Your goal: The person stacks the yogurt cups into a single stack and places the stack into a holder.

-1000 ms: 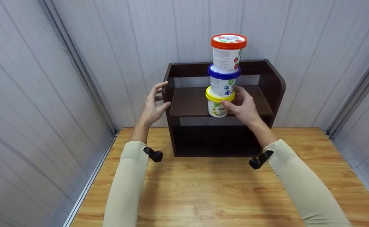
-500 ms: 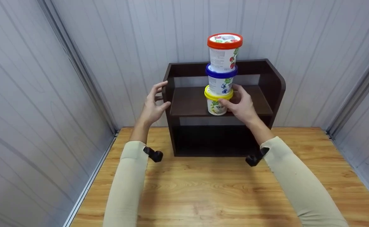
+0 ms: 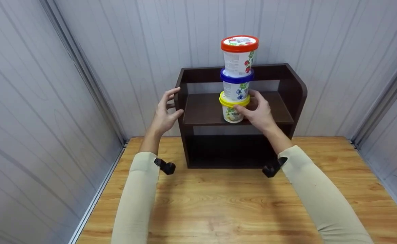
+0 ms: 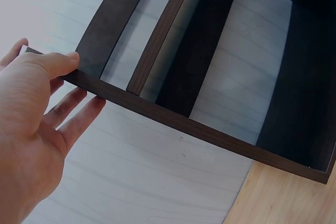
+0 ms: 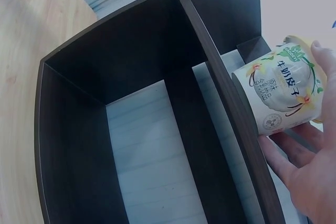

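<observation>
Three white paper tubs with lids stand stacked at the front of the upper board of a dark brown shelf unit (image 3: 201, 110). The yellow-lidded tub (image 3: 232, 114) is lowest, the blue-lidded tub (image 3: 235, 90) in the middle, and the red-lidded tub (image 3: 237, 63) on top. My right hand (image 3: 261, 113) grips the yellow-lidded tub from its right side, thumb in front. In the right wrist view that tub (image 5: 286, 87) has its base right at the board's front edge. My left hand (image 4: 37, 108) holds the left side panel (image 4: 184, 124) between thumb and fingers.
The shelf unit rests on a wood-grain surface (image 3: 218, 203), its lower compartment (image 3: 232, 150) open toward me. Pale panelled walls (image 3: 117, 51) enclose the back and both sides. Black cameras hang at both sleeve cuffs.
My right hand has shifted the tub stack slightly left and back over the upper board, the base now a little higher in view. My left hand has stayed on the side panel.
</observation>
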The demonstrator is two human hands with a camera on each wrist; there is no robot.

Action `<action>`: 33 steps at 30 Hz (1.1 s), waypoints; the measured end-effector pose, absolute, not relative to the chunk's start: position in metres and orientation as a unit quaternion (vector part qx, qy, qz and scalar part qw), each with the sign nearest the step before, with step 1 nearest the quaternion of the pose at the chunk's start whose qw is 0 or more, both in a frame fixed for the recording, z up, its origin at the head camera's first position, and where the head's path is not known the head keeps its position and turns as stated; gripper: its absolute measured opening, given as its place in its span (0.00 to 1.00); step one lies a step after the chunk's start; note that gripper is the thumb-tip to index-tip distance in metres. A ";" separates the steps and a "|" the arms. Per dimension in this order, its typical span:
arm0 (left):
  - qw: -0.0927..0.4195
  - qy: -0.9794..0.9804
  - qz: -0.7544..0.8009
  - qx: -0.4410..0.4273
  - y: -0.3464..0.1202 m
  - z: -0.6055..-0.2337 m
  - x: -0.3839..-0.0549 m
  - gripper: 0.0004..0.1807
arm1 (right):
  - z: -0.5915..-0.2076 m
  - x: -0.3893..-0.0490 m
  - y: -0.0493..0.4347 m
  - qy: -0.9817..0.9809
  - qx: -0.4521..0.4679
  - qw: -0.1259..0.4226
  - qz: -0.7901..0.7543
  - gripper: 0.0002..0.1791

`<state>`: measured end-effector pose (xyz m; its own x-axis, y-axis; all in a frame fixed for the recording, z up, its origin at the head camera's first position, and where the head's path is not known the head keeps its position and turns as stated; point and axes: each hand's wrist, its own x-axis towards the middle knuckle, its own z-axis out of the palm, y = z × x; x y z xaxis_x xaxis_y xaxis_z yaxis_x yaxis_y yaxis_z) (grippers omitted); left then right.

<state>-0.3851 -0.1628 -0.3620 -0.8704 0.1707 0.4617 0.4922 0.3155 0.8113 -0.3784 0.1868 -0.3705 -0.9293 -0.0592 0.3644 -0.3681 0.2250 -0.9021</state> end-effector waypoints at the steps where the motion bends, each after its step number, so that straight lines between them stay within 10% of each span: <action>1: 0.147 -0.798 -0.547 -0.207 -0.163 -0.362 -0.385 0.41 | -0.370 -0.379 0.186 -0.773 0.137 0.128 0.606 0.41; 33: 0.155 -0.792 -0.547 -0.223 -0.165 -0.362 -0.386 0.40 | -0.370 -0.380 0.180 -0.777 0.111 0.126 0.607 0.44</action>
